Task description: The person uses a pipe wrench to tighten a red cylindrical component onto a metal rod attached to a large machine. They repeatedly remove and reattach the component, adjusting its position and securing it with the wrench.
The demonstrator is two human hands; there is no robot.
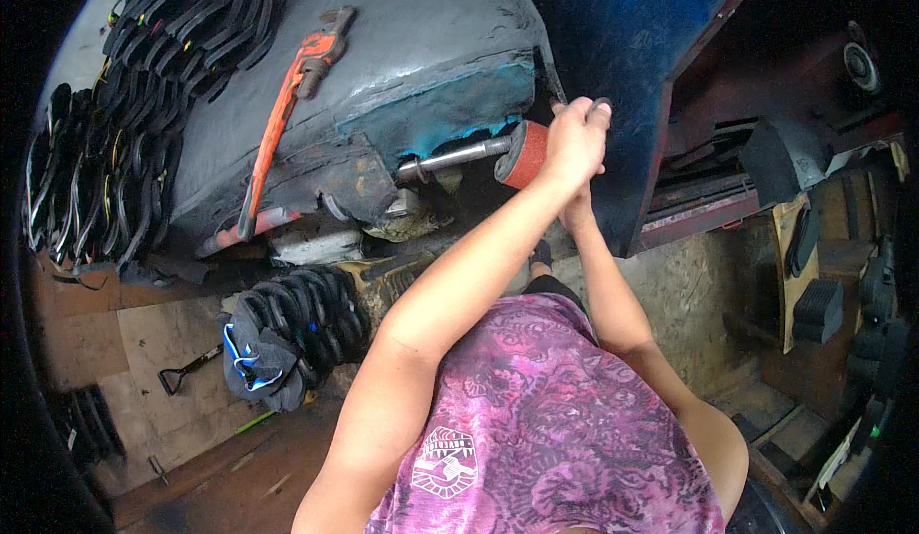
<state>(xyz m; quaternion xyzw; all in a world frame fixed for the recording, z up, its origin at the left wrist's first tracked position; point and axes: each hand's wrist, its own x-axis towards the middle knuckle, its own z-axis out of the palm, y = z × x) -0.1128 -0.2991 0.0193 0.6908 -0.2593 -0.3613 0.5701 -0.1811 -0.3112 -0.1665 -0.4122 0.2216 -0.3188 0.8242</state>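
Observation:
My left hand (577, 139) is closed at the right end of a red-orange sanding drum (526, 155), its fingers bent. My right hand (577, 211) is just below it, close to the drum and partly covered by the left wrist. A small dark edge shows at the left fingertips, but what the hands hold is mostly hidden. The drum sits on a metal shaft (455, 159) that comes out of a grey, dust-covered machine housing (412, 36) with a blue-green patch.
An orange pipe wrench (287, 118) lies on the housing. Stacked black sole-shaped pieces (115, 161) crowd the left. More dark curved pieces (306, 323) stand below the machine. A dark blue panel (613, 65) rises right of the drum. Dark pieces (818, 312) sit at far right.

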